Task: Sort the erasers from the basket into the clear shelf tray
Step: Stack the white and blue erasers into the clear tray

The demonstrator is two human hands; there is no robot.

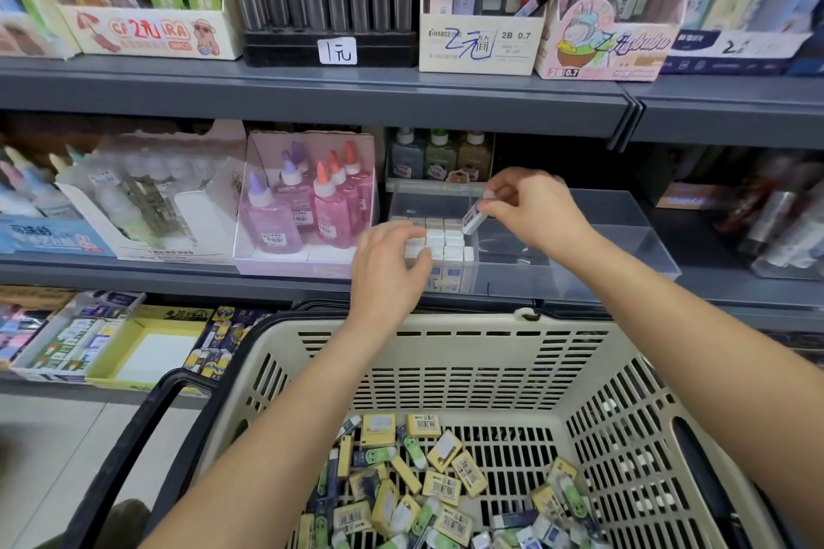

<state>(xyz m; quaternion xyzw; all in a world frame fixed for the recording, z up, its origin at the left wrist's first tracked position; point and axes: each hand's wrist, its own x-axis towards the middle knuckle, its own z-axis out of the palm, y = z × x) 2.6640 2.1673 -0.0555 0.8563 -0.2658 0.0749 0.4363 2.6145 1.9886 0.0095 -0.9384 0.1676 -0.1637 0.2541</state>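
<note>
Hands: both reach to the shelf, apart from each other. My right hand (530, 210) pinches one eraser (473, 215) between thumb and fingertips. My left hand (392, 267) lies over the packed rows, fingers bent down onto them, and I cannot tell whether it grips any.
Held eraser: white with a blue sleeve, tilted, hanging over the clear tray (624, 236) just beside the right end of the rows.
Packed rows (446, 242): white erasers standing on end, tight together, filling the tray's left part up to its front wall.
Clear tray: sits at the front edge of the middle shelf (178, 276), and its right part shows only bare plastic.
Basket (446, 352): beige slotted plastic with a black handle (147, 428), below the shelf's front edge and under my forearms.
Loose erasers (437, 481): a jumble on the basket floor, yellow, green and blue wrappers, several showing barcodes.
Neighbours: a pink box of glue bottles (307, 210) stands just left of the tray on the same shelf.
</note>
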